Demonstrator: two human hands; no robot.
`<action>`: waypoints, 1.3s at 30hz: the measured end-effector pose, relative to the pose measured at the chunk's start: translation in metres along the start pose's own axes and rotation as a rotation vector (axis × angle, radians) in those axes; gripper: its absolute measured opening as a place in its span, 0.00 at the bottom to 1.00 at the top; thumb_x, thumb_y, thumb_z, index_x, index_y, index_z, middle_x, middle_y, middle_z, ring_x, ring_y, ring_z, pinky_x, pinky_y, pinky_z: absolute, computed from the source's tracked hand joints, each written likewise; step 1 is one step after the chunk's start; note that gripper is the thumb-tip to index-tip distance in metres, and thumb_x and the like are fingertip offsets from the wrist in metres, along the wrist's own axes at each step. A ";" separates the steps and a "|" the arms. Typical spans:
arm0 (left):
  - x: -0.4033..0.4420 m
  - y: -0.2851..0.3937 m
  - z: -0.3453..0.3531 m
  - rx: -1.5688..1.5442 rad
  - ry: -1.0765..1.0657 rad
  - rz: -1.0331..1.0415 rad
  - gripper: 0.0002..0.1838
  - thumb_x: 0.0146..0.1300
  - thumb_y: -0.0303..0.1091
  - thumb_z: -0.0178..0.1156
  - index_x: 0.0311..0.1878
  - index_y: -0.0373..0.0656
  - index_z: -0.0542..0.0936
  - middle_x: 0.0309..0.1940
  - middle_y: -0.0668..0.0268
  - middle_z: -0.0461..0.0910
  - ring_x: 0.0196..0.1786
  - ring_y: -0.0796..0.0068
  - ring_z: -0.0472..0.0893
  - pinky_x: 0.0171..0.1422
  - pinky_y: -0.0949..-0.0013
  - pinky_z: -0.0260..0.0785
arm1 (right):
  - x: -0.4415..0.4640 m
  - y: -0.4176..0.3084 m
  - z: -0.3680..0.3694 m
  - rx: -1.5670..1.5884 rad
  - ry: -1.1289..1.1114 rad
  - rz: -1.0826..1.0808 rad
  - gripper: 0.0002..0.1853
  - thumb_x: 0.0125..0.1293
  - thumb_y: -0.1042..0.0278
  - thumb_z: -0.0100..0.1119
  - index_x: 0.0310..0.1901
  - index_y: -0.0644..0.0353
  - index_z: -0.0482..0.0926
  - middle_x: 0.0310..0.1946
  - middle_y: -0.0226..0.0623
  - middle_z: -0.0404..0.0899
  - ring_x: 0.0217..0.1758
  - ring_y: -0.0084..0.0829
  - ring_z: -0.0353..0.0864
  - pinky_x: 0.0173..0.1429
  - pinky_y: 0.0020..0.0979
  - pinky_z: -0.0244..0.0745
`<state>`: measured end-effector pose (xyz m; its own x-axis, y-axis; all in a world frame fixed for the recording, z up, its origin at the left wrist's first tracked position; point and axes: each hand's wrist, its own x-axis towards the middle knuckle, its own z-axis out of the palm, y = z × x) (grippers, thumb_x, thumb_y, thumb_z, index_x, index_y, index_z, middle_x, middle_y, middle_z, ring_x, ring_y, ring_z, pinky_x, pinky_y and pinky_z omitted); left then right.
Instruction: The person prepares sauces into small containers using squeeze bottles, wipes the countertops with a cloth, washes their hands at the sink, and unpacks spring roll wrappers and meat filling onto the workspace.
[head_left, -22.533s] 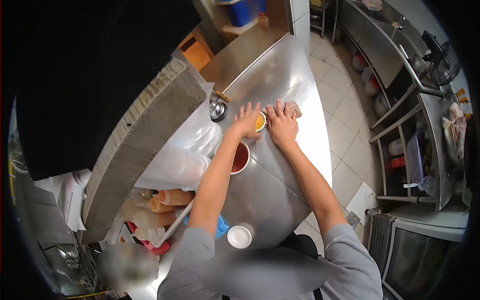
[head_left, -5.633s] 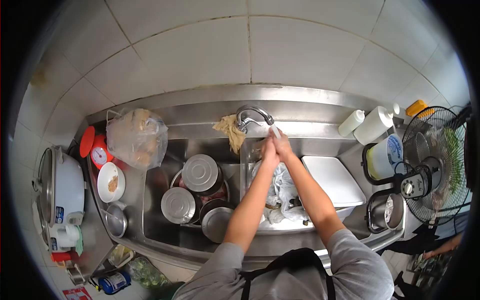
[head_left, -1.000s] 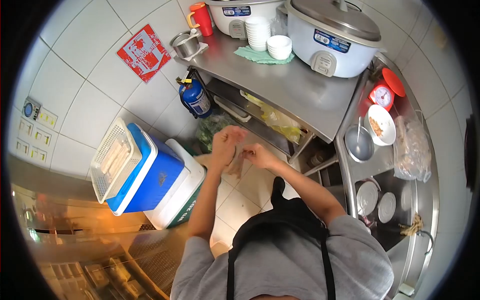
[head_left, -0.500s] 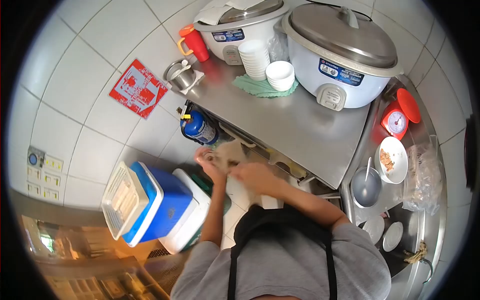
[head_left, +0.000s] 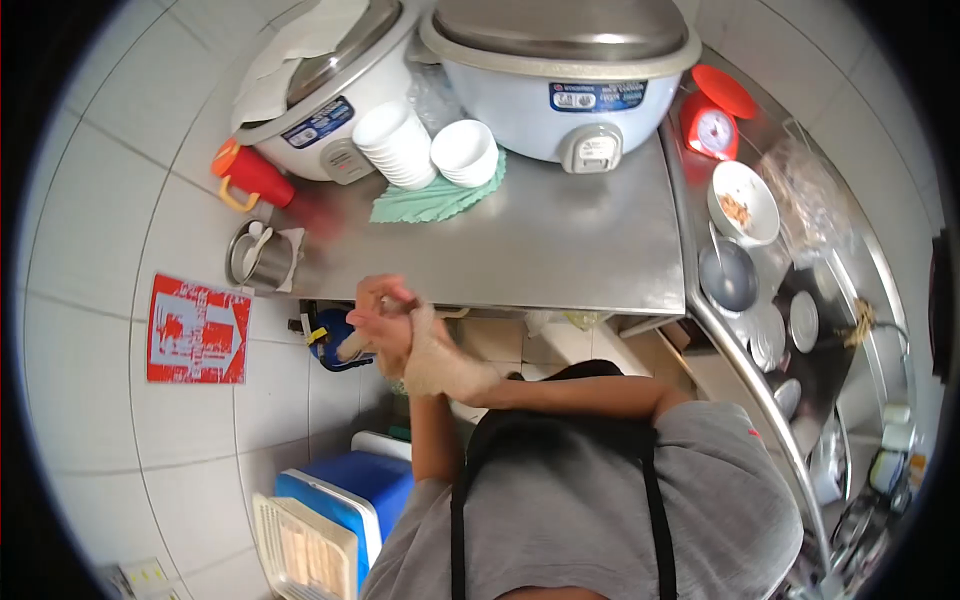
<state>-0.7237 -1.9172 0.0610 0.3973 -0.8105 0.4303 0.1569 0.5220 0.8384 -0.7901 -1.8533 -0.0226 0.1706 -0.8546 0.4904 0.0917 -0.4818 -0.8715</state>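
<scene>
My two hands meet just off the counter's front edge, above the blue fire extinguisher (head_left: 328,338). A thin, translucent plastic glove (head_left: 432,365) covers my right hand (head_left: 450,375) down to the wrist. My left hand (head_left: 385,312) looks bare; its bent fingers wrap over the fingers of the glove. A pale tip, apparently of the glove, sticks out to the left of them. Because the hands overlap and blur, the right fingers are mostly hidden.
Two large rice cookers (head_left: 560,115) stand on the steel counter (head_left: 560,250), with stacked white bowls (head_left: 392,145) on a green cloth (head_left: 440,205). A red mug (head_left: 262,178) and steel pot (head_left: 262,262) are at left. Right: red scale (head_left: 712,128), food bowl (head_left: 742,203). Below: blue cooler (head_left: 365,485).
My view has turned and come nearer the counter. Both hands have risen to its edge and come together; the loose, pale plastic between them is now a glove on my right hand.
</scene>
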 end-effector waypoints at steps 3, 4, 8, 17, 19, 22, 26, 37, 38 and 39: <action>-0.026 -0.024 0.030 0.106 -0.017 -0.019 0.40 0.61 0.68 0.26 0.38 0.37 0.74 0.34 0.59 0.76 0.39 0.67 0.74 0.48 0.65 0.65 | -0.013 0.014 -0.004 -0.410 0.262 0.002 0.24 0.58 0.64 0.52 0.55 0.65 0.65 0.47 0.49 0.70 0.51 0.46 0.68 0.54 0.40 0.65; -0.040 -0.030 0.040 0.179 -0.153 -0.003 0.44 0.60 0.69 0.23 0.44 0.36 0.74 0.41 0.56 0.75 0.46 0.64 0.73 0.55 0.62 0.63 | -0.011 -0.014 -0.030 -0.576 0.284 0.156 0.23 0.58 0.61 0.53 0.53 0.64 0.66 0.44 0.48 0.71 0.47 0.47 0.70 0.51 0.40 0.66; -0.088 -0.030 0.040 0.120 -0.833 -0.035 0.40 0.64 0.62 0.28 0.66 0.35 0.53 0.67 0.51 0.50 0.70 0.56 0.50 0.70 0.58 0.40 | -0.013 -0.080 -0.140 -0.978 0.024 0.237 0.35 0.56 0.53 0.56 0.61 0.63 0.57 0.61 0.51 0.53 0.63 0.50 0.54 0.63 0.45 0.51; -0.058 -0.068 -0.060 0.303 -0.556 -0.316 0.38 0.66 0.58 0.32 0.66 0.31 0.49 0.62 0.48 0.61 0.65 0.58 0.60 0.68 0.59 0.47 | 0.015 0.073 -0.203 -1.663 0.396 0.766 0.35 0.65 0.46 0.39 0.64 0.69 0.54 0.66 0.58 0.44 0.69 0.58 0.43 0.68 0.55 0.37; -0.070 -0.070 -0.052 0.293 -0.533 -0.361 0.38 0.66 0.58 0.31 0.65 0.31 0.50 0.61 0.49 0.62 0.64 0.59 0.61 0.68 0.59 0.48 | 0.072 0.093 -0.201 -1.701 0.216 0.632 0.32 0.66 0.49 0.36 0.63 0.67 0.56 0.65 0.54 0.51 0.68 0.55 0.46 0.69 0.52 0.36; -0.092 -0.073 -0.015 0.326 -0.515 -0.299 0.39 0.66 0.59 0.31 0.64 0.31 0.51 0.57 0.51 0.67 0.61 0.61 0.65 0.63 0.60 0.55 | 0.108 0.132 -0.151 -1.429 -0.222 0.133 0.29 0.66 0.53 0.38 0.63 0.63 0.57 0.65 0.49 0.53 0.69 0.48 0.49 0.70 0.50 0.35; -0.108 -0.078 -0.010 0.433 -0.598 -0.126 0.37 0.66 0.59 0.32 0.64 0.32 0.53 0.54 0.52 0.71 0.57 0.62 0.70 0.60 0.62 0.59 | 0.044 0.091 -0.172 -1.017 -0.465 0.059 0.28 0.65 0.57 0.40 0.65 0.57 0.55 0.67 0.39 0.51 0.71 0.42 0.46 0.71 0.49 0.36; -0.140 -0.047 -0.028 0.661 -0.300 -0.449 0.17 0.64 0.30 0.49 0.56 0.39 0.69 0.53 0.57 0.73 0.54 0.65 0.73 0.55 0.68 0.65 | 0.026 0.106 -0.380 -1.509 0.172 0.409 0.24 0.66 0.62 0.39 0.63 0.58 0.59 0.67 0.45 0.50 0.69 0.48 0.48 0.68 0.51 0.43; -0.137 -0.050 -0.021 0.668 -0.310 -0.389 0.17 0.64 0.30 0.49 0.56 0.39 0.69 0.53 0.57 0.73 0.54 0.65 0.73 0.55 0.69 0.65 | 0.028 0.097 -0.370 -1.537 0.146 0.411 0.24 0.66 0.62 0.41 0.63 0.58 0.60 0.67 0.46 0.50 0.69 0.48 0.47 0.68 0.51 0.44; -0.136 -0.051 -0.016 0.676 -0.327 -0.342 0.18 0.64 0.30 0.49 0.57 0.40 0.69 0.53 0.57 0.73 0.54 0.65 0.73 0.55 0.69 0.65 | 0.038 0.100 -0.373 -1.520 0.150 0.388 0.23 0.66 0.62 0.41 0.62 0.58 0.61 0.67 0.46 0.50 0.69 0.48 0.48 0.68 0.52 0.44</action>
<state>-0.7715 -1.8293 -0.0453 0.1268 -0.9866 0.1032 -0.3983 0.0446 0.9162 -1.1404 -2.0066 -0.0900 -0.1550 -0.9336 0.3230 -0.9804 0.1052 -0.1663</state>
